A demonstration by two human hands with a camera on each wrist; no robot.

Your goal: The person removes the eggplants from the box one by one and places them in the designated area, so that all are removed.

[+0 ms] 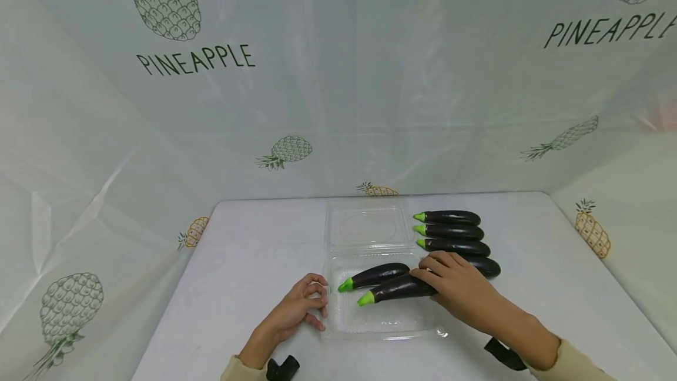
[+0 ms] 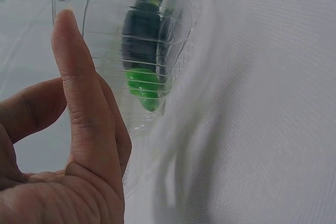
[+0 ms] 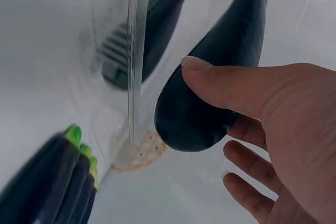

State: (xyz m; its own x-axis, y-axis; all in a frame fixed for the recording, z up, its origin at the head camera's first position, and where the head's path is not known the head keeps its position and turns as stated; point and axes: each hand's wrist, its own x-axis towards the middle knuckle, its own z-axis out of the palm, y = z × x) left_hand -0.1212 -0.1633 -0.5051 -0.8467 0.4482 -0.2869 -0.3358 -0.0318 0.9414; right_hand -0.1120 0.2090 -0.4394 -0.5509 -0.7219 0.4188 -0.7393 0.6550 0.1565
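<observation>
A dark purple eggplant with a green stem [image 1: 403,288] is held by its thick end in my right hand [image 1: 461,287], over the lower half of a clear hinged plastic container [image 1: 381,323]. The right wrist view shows the thumb on one side of this eggplant [image 3: 210,93] and fingers on the other. Another eggplant [image 1: 378,275] lies in the container, just behind the held one. At the container's left edge is my left hand [image 1: 297,307]. Its extended finger touches the clear rim in the left wrist view, where a green stem [image 2: 143,86] shows through the plastic wall.
Several eggplants [image 1: 456,231] lie in a row right of the container, stems to the left; my right hand partly hides the nearest one. The container's open lid [image 1: 338,225] lies flat behind its base. A pineapple-printed sheet [image 1: 338,93] rises beyond the white table [image 1: 254,240].
</observation>
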